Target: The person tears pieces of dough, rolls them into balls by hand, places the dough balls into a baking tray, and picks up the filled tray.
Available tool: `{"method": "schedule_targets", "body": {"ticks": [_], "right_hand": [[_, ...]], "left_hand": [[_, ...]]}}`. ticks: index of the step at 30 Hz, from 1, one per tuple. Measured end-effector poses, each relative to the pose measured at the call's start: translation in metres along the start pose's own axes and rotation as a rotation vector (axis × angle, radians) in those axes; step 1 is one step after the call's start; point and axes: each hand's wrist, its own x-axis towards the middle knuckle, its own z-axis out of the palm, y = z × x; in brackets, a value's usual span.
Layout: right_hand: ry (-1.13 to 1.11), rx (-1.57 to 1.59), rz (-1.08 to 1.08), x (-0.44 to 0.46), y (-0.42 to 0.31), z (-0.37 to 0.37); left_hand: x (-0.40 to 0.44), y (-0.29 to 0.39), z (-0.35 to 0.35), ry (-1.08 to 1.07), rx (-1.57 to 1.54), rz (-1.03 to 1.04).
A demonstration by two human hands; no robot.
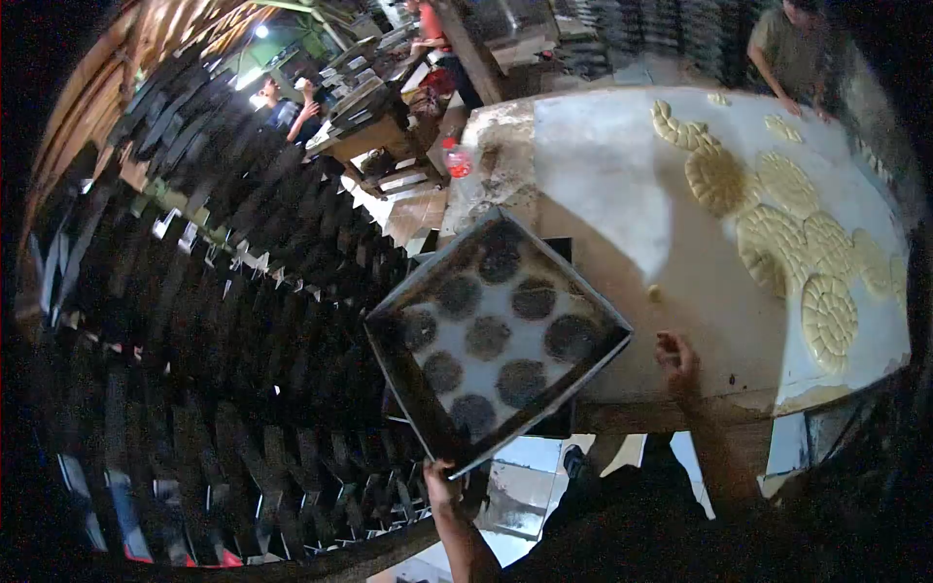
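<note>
**Gripping a Square Tray by One Corner**

Gripping the nearest corner of a square tray with the left hand, closed round the rim. Held out diamond-wise, overlapping the left end of the desk in view; impossible to tell whether resting on anything beneath. Marked across the pale base with nine round, dark patches.

Reaching over the near side of the desk with the right hand, loosely open, with partly curled fingers and nothing visible in the grasp. Near a small pale lump, just beyond the fingertips.

Facing segmented, pale dough-like rounds across the right of the desk, with a person leaning in at the far edge. Flanked on the left by dark stacks in long rows.
</note>
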Motion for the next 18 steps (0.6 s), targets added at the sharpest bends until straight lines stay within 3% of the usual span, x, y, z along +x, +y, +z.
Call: {"method": "schedule_targets", "body": {"ticks": [1, 2, 4, 6, 7, 10, 11, 12, 13, 15, 16, 17, 18], "right_hand": [[0.015, -0.077, -0.072, 0.006, -0.003, -0.026], [0.045, -0.161, -0.125, 0.008, -0.005, -0.053], [0.154, -0.282, -0.122, 0.022, 0.029, -0.107], [0.164, -0.305, -0.083, 0.020, 0.019, -0.164], [0.156, -0.301, -0.080, 0.023, 0.017, -0.185], [0.109, -0.369, 0.034, 0.007, 0.040, -0.233], [0.100, -0.407, -0.034, 0.006, 0.052, -0.246], [0.083, -0.454, -0.098, 0.004, 0.058, -0.256], [0.064, -0.503, -0.166, 0.001, 0.061, -0.265], [0.131, -0.531, -0.223, 0.001, 0.068, -0.274], [0.157, -0.521, -0.232, 0.002, 0.077, -0.276], [0.185, -0.510, -0.239, 0.001, 0.083, -0.278], [0.189, -0.482, -0.210, -0.002, 0.080, -0.280]], "left_hand": [[0.033, -0.035, -0.042, 0.014, -0.089, -0.016], [0.021, -0.001, -0.021, 0.028, 0.290, 0.251], [-0.021, 0.071, 0.021, 0.371, 1.048, 0.764], [-0.073, 0.115, 0.100, 0.640, 1.155, 0.987], [-0.097, 0.133, 0.155, 0.693, 0.940, 0.895], [-0.123, 0.143, 0.288, 0.426, 0.675, 1.165], [-0.150, 0.127, 0.358, 0.268, 0.697, 1.068], [-0.155, 0.105, 0.406, -0.043, 0.698, 1.048], [-0.178, 0.086, 0.467, -0.377, 0.529, 0.779], [-0.166, 0.013, 0.543, -0.903, 0.682, 0.398], [-0.175, -0.011, 0.588, -1.111, 0.901, 0.438], [-0.152, -0.064, 0.619, -1.157, 0.831, 0.277], [-0.116, -0.111, 0.645, -1.241, 0.667, -0.013]]}}
